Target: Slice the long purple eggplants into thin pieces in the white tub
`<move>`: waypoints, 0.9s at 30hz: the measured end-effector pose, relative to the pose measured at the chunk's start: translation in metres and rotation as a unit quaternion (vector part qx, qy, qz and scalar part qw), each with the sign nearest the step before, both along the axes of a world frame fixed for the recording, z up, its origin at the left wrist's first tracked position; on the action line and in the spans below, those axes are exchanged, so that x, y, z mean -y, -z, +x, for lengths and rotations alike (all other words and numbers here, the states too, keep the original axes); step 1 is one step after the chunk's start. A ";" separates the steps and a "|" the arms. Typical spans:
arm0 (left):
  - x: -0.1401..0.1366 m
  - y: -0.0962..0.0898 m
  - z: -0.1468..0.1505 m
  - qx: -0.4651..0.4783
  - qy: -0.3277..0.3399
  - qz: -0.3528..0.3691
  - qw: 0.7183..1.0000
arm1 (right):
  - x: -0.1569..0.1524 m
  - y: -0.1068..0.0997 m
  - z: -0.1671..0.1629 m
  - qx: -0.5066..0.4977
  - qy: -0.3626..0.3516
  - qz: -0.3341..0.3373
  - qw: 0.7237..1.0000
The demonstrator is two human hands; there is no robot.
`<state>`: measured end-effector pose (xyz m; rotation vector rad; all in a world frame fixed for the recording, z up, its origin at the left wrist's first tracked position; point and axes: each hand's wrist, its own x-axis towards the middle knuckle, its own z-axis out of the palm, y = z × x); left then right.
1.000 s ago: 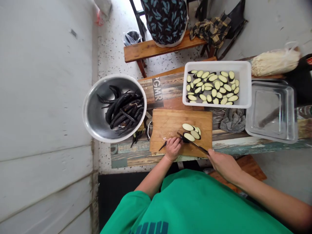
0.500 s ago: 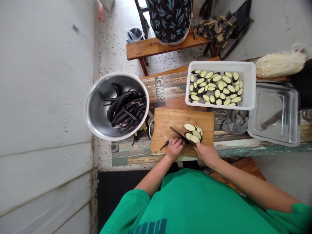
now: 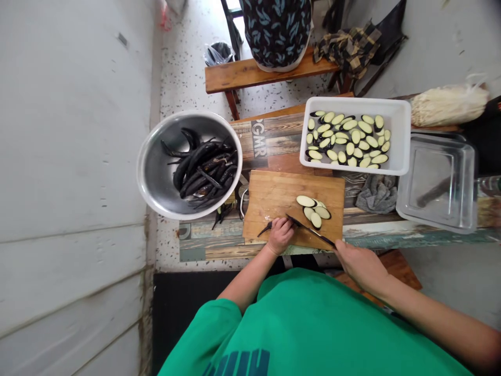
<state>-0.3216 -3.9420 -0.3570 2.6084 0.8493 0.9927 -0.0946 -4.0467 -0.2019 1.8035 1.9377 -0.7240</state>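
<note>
My left hand [image 3: 281, 235] is closed over a dark eggplant [image 3: 265, 228] on the wooden cutting board [image 3: 274, 193]; the stem end pokes out to the left and the fingers hide most of the rest. In my right hand [image 3: 358, 261] is the handle of a knife [image 3: 313, 233]. Its blade slants up and left, with the tip beside my left fingers. Several pale oval eggplant slices [image 3: 306, 201] with dark skin rims lie loosely on the board, just beyond the blade.
Whole eggplants fill part of a steel bowl [image 3: 151, 180] at left. A white tub [image 3: 405, 117] behind the board holds many slices. A grey cloth [image 3: 377, 194] and clear plastic container [image 3: 436, 211] sit at right. Someone in patterned clothing [image 3: 276, 31] sits on a bench [image 3: 235, 77].
My right hand has drawn the knife back to the right and toward me. The nearer slices have shifted and spread on the board. My left hand stays on the eggplant.
</note>
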 end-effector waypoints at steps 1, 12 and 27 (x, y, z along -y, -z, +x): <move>0.000 0.001 0.000 0.004 0.002 0.001 1.000 | -0.001 0.002 0.000 0.005 0.002 -0.007 1.000; 0.001 0.001 -0.004 0.003 0.015 -0.017 1.000 | -0.082 0.037 -0.046 -0.004 0.071 0.018 0.997; 0.004 0.002 -0.007 0.030 -0.015 0.009 0.999 | -0.026 0.004 -0.015 -0.006 0.041 -0.106 0.993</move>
